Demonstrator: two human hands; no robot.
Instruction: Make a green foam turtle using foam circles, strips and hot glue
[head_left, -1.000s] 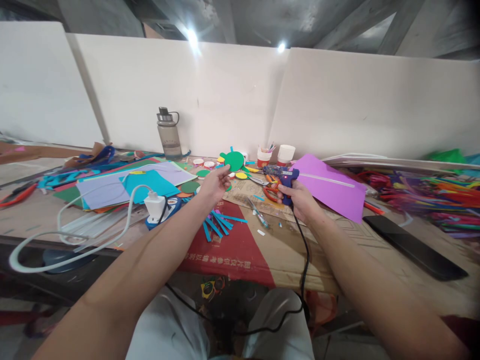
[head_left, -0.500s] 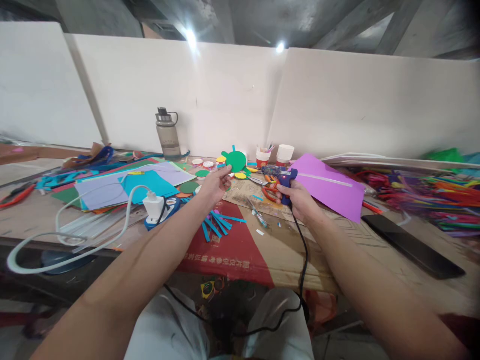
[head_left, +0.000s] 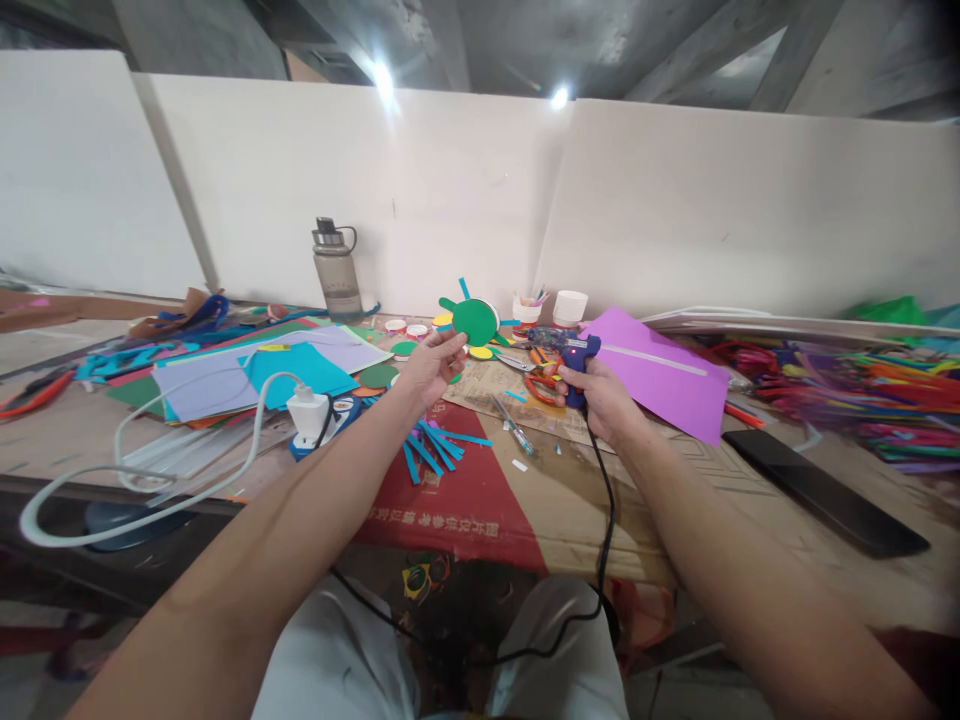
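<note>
Pinched in my left hand [head_left: 437,362] is a green paper disc [head_left: 475,323], raised above the table, with green tabs and blue strips sticking out around its edge. My right hand [head_left: 598,393] is wrapped round the handle of a blue glue gun [head_left: 576,362]. Its nozzle points left toward the disc, apart from it, and a small red light glows on its body. A black cord runs from the handle down over my lap. Beneath the gun lie orange-handled pliers [head_left: 541,385] and scissors [head_left: 517,363]. Blue paper strips [head_left: 435,448] are piled in front of my left hand.
A water bottle [head_left: 337,270] and paper cups [head_left: 570,307] stand by the white board. Coloured sheets [head_left: 202,385] and a power strip with a white plug [head_left: 309,415] are at left. To the right lie a purple sheet [head_left: 652,375], a phone [head_left: 825,492] and pipe cleaners [head_left: 840,400].
The green disc has turned slightly in my left hand, so a blue strip now shows at its right. The glue gun has shifted a little to the right.
</note>
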